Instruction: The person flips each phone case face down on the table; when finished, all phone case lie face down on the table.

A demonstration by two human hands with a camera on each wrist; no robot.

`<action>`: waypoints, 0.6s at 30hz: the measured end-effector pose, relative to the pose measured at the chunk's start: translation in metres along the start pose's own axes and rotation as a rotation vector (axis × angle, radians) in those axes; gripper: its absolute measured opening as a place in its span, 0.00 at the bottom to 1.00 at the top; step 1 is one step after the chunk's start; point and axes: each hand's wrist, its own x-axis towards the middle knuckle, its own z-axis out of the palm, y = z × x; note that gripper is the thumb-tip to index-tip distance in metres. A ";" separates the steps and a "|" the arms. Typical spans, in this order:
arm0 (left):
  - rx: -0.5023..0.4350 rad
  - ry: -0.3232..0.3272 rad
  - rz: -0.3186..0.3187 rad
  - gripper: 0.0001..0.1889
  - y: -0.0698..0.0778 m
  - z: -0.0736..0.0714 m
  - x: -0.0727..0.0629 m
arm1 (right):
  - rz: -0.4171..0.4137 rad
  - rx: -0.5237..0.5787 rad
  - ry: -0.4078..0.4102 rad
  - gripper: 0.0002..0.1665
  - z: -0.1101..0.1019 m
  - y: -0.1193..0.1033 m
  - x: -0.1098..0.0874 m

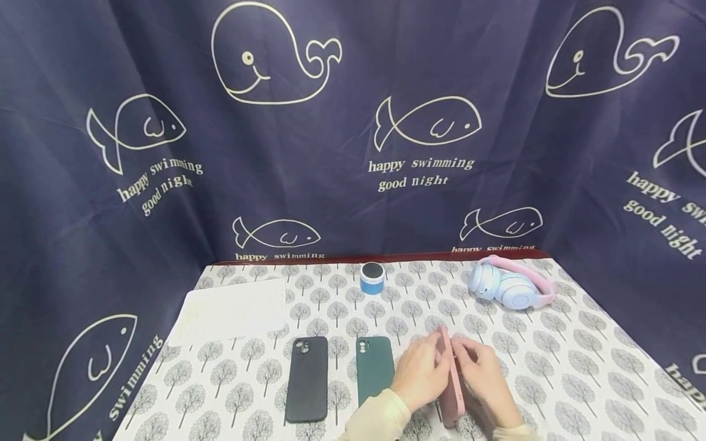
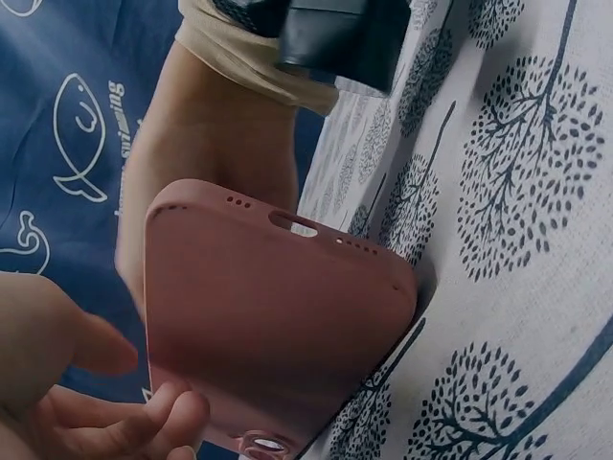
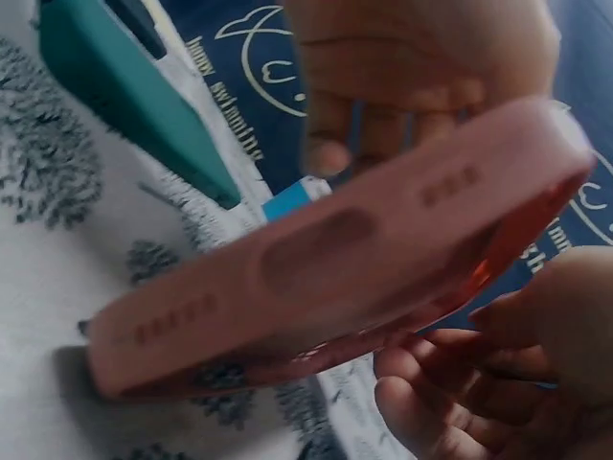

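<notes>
A pink phone case (image 1: 453, 392) stands tilted on its long side on the cloth, between the two hands. From the left, the left hand (image 1: 421, 370) grips it, its fingertips (image 2: 182, 412) against the back near the camera cutout. On the open side, the right hand (image 1: 486, 375) pinches the rim with curled fingers (image 3: 412, 369). The right wrist view shows the end with the charging-port slot and the hollow inside of the case. Just left of the left hand lies a dark green phone case (image 1: 375, 367), partly covered by the sleeve. A black phone case (image 1: 307, 380) lies further left.
A white keyboard-like slab (image 1: 231, 309) lies at the back left. At the back middle stands a small blue and white speaker (image 1: 372, 278). Blue and pink headphones (image 1: 510, 286) rest at the back right. A dark blue curtain (image 1: 353, 135) surrounds the table's back and sides.
</notes>
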 end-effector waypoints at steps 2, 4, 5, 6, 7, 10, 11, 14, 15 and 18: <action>-0.010 -0.009 0.002 0.21 -0.002 0.000 0.002 | 0.003 0.051 0.011 0.21 -0.003 -0.006 0.000; -0.016 -0.016 -0.003 0.21 -0.005 0.002 0.003 | 0.000 0.058 0.021 0.23 -0.005 -0.011 -0.002; -0.015 -0.016 -0.004 0.20 -0.006 0.002 0.004 | 0.005 0.047 0.022 0.24 -0.007 -0.013 -0.004; -0.016 -0.020 -0.008 0.20 -0.009 0.003 0.004 | 0.017 0.035 0.022 0.25 -0.008 -0.015 -0.005; -0.012 -0.020 -0.017 0.20 -0.011 0.004 0.005 | 0.035 0.031 0.018 0.26 -0.009 -0.018 -0.006; -0.044 -0.043 -0.064 0.21 -0.018 0.007 0.005 | 0.079 0.045 -0.009 0.27 -0.011 -0.022 -0.010; -0.049 -0.050 -0.083 0.21 -0.020 0.007 0.005 | 0.087 0.052 -0.013 0.26 -0.012 -0.023 -0.011; -0.064 -0.065 -0.136 0.24 -0.023 0.008 0.004 | 0.094 0.086 -0.018 0.24 -0.011 -0.025 -0.012; -0.051 -0.062 -0.140 0.25 -0.024 0.008 0.003 | 0.086 0.074 -0.015 0.23 -0.011 -0.025 -0.012; -0.036 -0.056 -0.145 0.28 -0.024 0.007 0.003 | 0.058 0.035 -0.019 0.22 -0.009 -0.024 -0.012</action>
